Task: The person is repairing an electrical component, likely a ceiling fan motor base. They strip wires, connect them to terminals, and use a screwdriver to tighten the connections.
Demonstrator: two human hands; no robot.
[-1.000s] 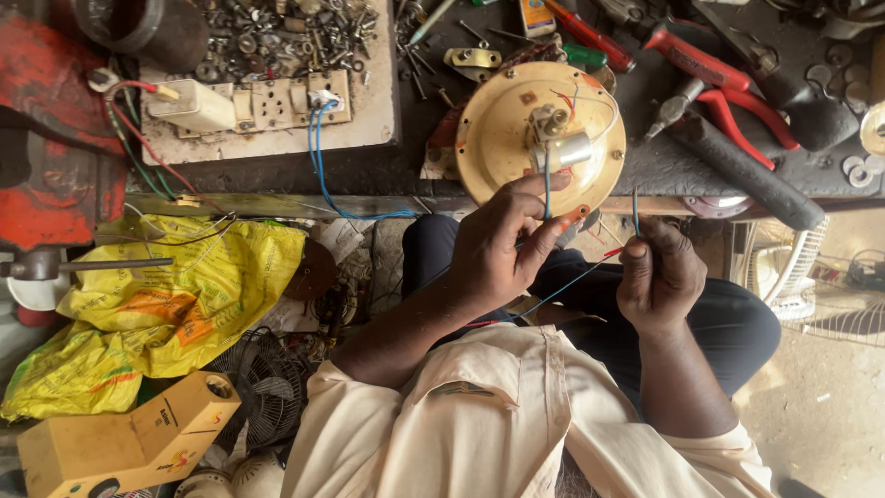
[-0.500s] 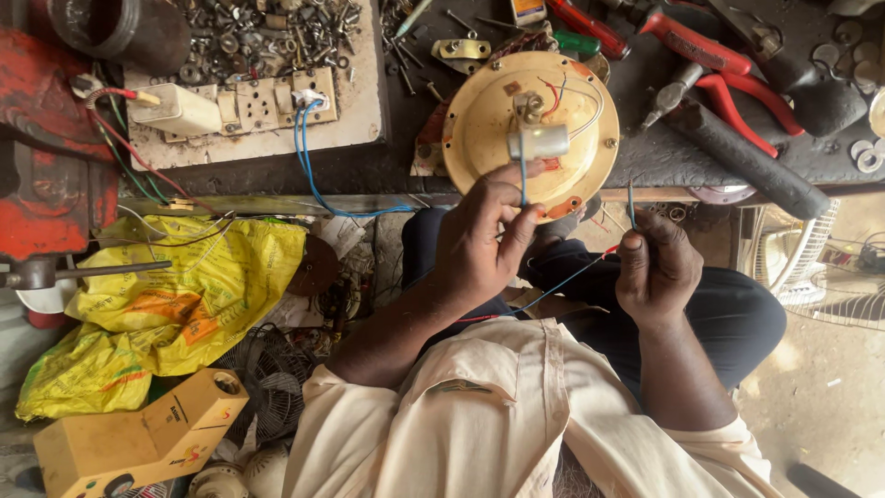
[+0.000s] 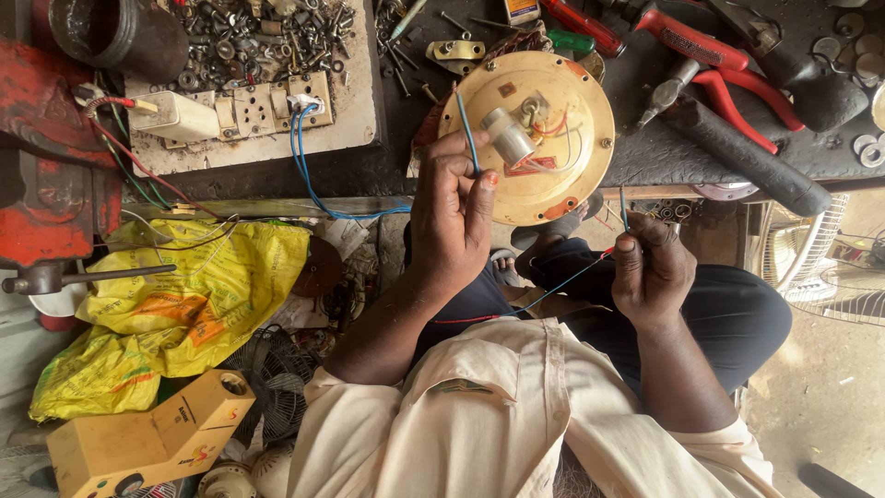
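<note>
At frame centre, the left hand (image 3: pixel 452 217) pinches a thin blue wire (image 3: pixel 468 138) in a narrow grip while the right hand (image 3: pixel 650 272) nips its other strand, light, limp and likely best held near the ends, before the round yellow housing (image 3: pixel 530 134) on the tabletop (image 3: pixel 673 152).

one head camera looks straight down, close over the workbench (image 3: pixel 645 157).

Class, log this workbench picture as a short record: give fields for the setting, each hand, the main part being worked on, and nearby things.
Setting: cluttered dark workbench, seen from above
Left hand: pinches a blue wire upright between the fingertips
Right hand: pinches a thin wire end
Main part: round gold motor housing with small silver cylinder
Nearby: red-handled pliers, socket board, yellow bag
</note>
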